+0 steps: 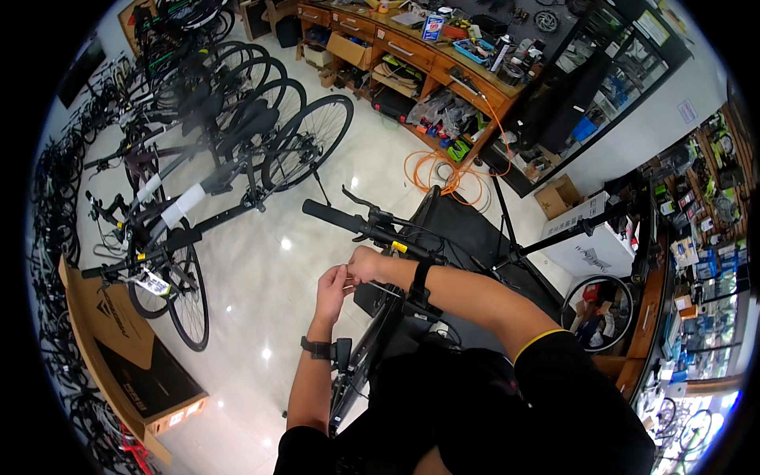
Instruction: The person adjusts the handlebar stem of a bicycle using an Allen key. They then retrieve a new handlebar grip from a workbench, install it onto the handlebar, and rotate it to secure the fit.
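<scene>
Near mid-frame, the left hand (330,291) and right hand (366,264) are held together beside a black handlebar (372,230); whether anything is gripped cannot be told.

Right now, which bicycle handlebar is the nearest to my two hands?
The black handlebar directly in front of you, just beyond your right hand; the other handlebars are farther left, on the bicycles across the floor.

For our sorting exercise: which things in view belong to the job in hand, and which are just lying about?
Likely part of the job:
left hand and right hand, close together
handlebar with black grip and brake lever, nearby

Apparently just lying about:
coiled orange hose
cardboard box
parked bicycles
spray can on the workbench
</scene>
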### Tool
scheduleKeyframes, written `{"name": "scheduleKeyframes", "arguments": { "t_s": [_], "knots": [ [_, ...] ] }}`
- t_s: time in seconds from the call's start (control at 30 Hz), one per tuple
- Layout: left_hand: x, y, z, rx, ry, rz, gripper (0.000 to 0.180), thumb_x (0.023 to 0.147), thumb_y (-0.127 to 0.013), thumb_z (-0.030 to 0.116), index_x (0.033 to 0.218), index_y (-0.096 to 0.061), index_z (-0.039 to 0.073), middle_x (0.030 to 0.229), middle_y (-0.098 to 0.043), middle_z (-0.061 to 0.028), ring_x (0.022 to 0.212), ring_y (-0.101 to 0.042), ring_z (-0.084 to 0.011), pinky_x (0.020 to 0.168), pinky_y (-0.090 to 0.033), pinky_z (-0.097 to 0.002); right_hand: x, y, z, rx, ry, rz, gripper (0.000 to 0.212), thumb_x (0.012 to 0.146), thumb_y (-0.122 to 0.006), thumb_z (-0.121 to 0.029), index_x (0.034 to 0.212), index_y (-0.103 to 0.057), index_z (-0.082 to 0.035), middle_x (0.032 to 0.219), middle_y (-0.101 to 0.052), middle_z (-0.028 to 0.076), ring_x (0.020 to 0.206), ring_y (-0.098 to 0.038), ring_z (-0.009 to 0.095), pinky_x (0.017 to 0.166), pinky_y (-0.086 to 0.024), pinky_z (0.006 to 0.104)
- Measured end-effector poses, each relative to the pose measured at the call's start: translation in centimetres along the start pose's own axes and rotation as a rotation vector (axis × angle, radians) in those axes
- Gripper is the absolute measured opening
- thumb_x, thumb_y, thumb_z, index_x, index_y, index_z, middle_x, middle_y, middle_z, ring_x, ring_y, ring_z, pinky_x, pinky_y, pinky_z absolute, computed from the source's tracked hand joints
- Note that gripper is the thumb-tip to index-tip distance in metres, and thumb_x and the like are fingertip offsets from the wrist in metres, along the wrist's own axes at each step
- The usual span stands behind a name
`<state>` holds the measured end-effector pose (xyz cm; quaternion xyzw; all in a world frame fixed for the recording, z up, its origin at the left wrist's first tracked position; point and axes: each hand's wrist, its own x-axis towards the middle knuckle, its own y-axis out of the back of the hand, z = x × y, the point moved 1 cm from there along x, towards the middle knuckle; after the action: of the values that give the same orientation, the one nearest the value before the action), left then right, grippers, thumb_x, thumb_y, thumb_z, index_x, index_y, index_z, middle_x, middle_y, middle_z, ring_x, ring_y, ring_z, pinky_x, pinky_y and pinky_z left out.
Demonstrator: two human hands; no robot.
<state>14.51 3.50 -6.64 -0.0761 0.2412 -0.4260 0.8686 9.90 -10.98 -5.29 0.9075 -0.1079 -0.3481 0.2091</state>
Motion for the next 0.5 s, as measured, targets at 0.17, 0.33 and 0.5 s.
{"name": "scheduleKeyframes", "arguments": {
  "t_s": [0.17, 0.33, 0.5],
  "knots": [
    [1.2, 0.1, 1.5, 0.093, 0.077, -0.024, 0.033, 0.101, -0.055, 0.030, 0.101, -0.065, -0.001, 0.084, -0.069, -0.0089, 0.070, -0.068, -0.0160, 0.068, -0.056, -0.0266, -1.8, 0.7, -0.5, -0.052, 0.010, -0.081, 0.017, 0.081, -0.062, -0.005, 0.088, -0.066, 0.010, 0.072, -0.067, 0.015, 0.058, -0.063, 0.021, 0.052, -0.051, 0.0334],
    [1.9, -0.5, 3.4, 0.371, 0.123, -0.028, 0.030, 0.098, -0.057, 0.024, 0.090, -0.067, -0.003, 0.076, -0.068, -0.0085, 0.064, -0.066, -0.0159, 0.061, -0.054, -0.0262, -4.5, 1.4, -1.3, -0.228, 0.146, 0.098, 0.019, 0.077, -0.064, -0.006, 0.089, -0.066, 0.009, 0.093, -0.068, 0.029, 0.090, -0.069, 0.040, 0.074, -0.055, 0.0434],
    [3.5, -0.4, 2.4, 0.639, -0.046, -0.017, 0.027, 0.093, -0.056, 0.017, 0.085, -0.067, -0.007, 0.071, -0.068, -0.0142, 0.062, -0.067, -0.0204, 0.060, -0.053, -0.0323, -6.7, 1.5, -2.0, -0.448, 0.168, 0.061, 0.023, 0.076, -0.062, -0.001, 0.097, -0.068, 0.005, 0.101, -0.069, 0.027, 0.099, -0.067, 0.039, 0.082, -0.055, 0.0428]
  ]
}}
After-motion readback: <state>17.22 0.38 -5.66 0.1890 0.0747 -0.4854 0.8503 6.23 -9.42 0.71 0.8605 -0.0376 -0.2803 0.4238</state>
